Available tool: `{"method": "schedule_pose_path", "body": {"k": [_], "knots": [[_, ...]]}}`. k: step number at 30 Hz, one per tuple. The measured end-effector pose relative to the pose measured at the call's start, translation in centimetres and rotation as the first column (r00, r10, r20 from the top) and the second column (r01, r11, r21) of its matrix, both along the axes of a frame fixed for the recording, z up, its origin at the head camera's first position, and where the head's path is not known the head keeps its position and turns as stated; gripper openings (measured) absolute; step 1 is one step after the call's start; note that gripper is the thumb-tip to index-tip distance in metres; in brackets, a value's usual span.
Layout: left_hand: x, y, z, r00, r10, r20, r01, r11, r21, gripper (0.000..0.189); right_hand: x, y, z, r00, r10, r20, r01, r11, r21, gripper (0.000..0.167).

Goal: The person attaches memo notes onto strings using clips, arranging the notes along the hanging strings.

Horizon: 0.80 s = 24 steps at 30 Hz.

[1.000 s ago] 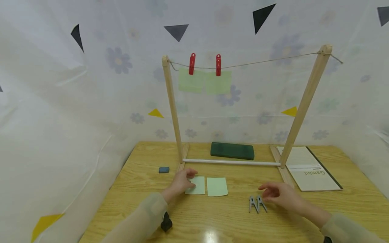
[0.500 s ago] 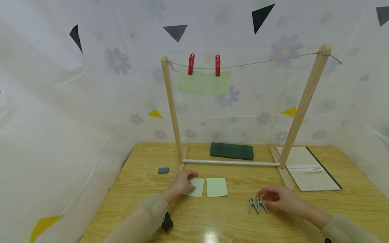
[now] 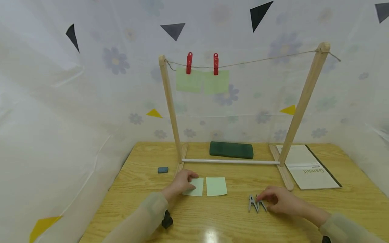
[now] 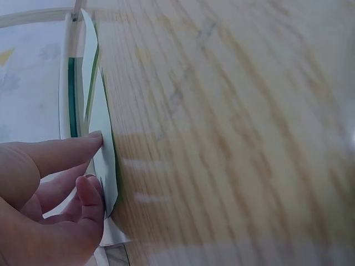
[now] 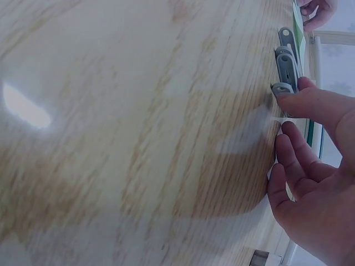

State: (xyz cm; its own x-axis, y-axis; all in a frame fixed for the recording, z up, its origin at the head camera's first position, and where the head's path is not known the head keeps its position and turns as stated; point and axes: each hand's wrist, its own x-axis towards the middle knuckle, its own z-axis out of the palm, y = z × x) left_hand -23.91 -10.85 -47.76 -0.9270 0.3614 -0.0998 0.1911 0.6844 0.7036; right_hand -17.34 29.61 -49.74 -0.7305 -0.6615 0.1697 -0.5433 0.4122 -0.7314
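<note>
My left hand pinches the near-left edge of a pale green sticky note on the table; in the left wrist view the thumb presses its face. Beside it lies a second pale green note. My right hand is at two grey clothespins standing close together. Its thumb and forefinger take the right clothespin, its other fingers loosely bent; the left clothespin stands just beyond. In the right wrist view the thumb covers the near end of the pin.
A wooden frame carries a string with two green notes under red clothespins. A white rod joins its feet. Behind is a dark green case; a notebook lies right, a small blue block left.
The left note has shifted slightly left and turned a little under my left hand. My right hand has moved down and left, onto the right grey clothespin.
</note>
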Motion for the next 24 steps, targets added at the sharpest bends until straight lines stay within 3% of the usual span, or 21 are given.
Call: {"method": "schedule_pose_path", "body": {"k": [10, 16, 24], "knots": [[-0.09, -0.06, 0.11, 1.0, -0.029, -0.006, 0.029, 1.0, -0.001, 0.039, 0.09, 0.13, -0.04, 1.0, -0.025, 0.018, 0.024, 0.997, 0.071, 0.039], [-0.09, -0.18, -0.02, 1.0, -0.016, -0.008, 0.016, 1.0, 0.01, 0.041, 0.13, 0.14, 0.08, 1.0, -0.017, -0.018, 0.018, 0.997, 0.078, 0.041], [0.12, -0.07, 0.16, 0.999, 0.005, -0.054, -0.007, 0.999, -0.032, 0.042, 0.25, 0.38, 0.13, 1.0, -0.002, -0.008, 0.003, 0.997, 0.08, 0.033]]}}
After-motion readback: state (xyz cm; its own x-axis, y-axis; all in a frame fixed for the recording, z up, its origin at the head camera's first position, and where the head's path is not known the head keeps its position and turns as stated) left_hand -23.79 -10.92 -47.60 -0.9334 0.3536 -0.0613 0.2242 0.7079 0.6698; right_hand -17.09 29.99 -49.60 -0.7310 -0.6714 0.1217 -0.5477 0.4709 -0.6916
